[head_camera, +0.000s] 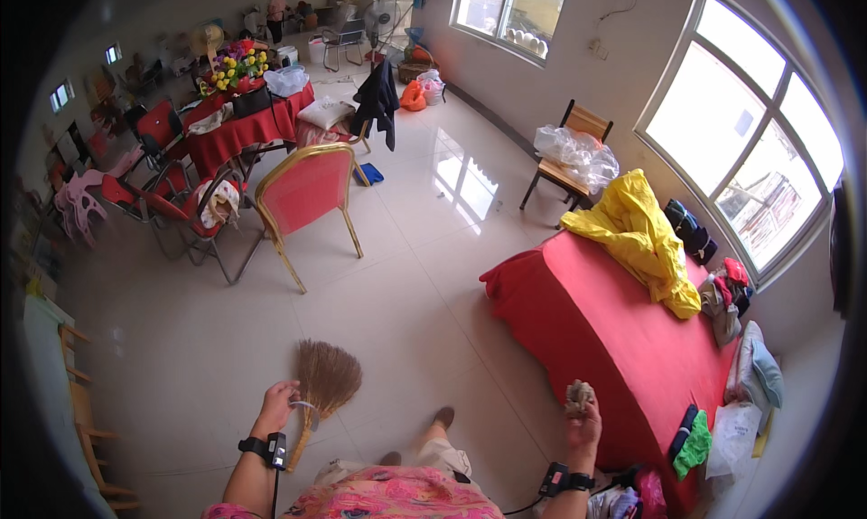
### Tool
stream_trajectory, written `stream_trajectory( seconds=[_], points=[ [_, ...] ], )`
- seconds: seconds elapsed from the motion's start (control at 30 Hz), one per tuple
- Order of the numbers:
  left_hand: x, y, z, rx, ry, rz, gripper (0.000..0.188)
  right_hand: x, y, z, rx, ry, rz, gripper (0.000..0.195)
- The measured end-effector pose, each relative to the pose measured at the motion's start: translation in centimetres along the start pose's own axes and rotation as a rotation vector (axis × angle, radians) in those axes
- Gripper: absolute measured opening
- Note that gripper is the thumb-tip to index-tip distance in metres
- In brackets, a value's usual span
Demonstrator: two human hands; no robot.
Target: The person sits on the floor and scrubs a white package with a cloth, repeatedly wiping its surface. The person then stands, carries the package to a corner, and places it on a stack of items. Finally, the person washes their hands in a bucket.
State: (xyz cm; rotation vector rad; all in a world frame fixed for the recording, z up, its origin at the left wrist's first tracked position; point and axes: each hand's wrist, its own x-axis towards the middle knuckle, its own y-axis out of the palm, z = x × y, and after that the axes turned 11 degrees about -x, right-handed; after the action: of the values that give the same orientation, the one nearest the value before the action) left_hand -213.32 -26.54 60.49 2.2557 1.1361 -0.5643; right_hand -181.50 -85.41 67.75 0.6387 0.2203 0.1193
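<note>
My left hand point(278, 407) pinches a thin, pale curved strip point(309, 409); what it is exactly I cannot tell. The strip passes in front of a straw broom point(328, 377), whose brown bristles point away from me and whose bound handle runs back toward my body. Whether the broom lies on the floor or hangs from the strip is unclear. In my right hand point(584, 424), raised beside the red-covered bed or table point(609, 302), is a crumpled grey-brown wad point(579, 398), perhaps cloth. Both wrists wear black straps with small devices.
A yellow cloth or raincoat point(630, 241) is draped over the red cover. Ahead stand a gold-framed red chair point(308, 194) and red folding chairs point(179, 207) around a red-draped table point(291, 116). Plastic bags fill a wooden chair point(576, 167). A person point(276, 11) stands far back.
</note>
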Motion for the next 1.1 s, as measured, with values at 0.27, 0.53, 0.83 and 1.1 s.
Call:
stream_trajectory(
  seconds=[0.27, 0.53, 0.83, 1.1],
  points=[
    [19.4, 22.9, -6.3, -0.234, 0.02, 0.024, 0.021, 27.5, -7.6, 12.5, 0.162, -0.307, -0.152, 0.036],
    [33.9, 37.2, -13.3, -0.452, 0.008, -0.074, 0.019, 56.9, 11.5, 18.2, 0.042, -0.22, -0.019, 0.044],
    [57.7, 49.6, -21.5, -0.604, -0.031, -0.273, 0.024, 86.6, 26.1, 11.7, -0.034, -0.013, 0.223, 0.042],
    [80.8, 71.8, -36.9, -0.247, 0.0, 0.127, 0.015, 108.5, 27.2, 8.8, 0.029, 0.048, 0.053, 0.043]
  ],
)
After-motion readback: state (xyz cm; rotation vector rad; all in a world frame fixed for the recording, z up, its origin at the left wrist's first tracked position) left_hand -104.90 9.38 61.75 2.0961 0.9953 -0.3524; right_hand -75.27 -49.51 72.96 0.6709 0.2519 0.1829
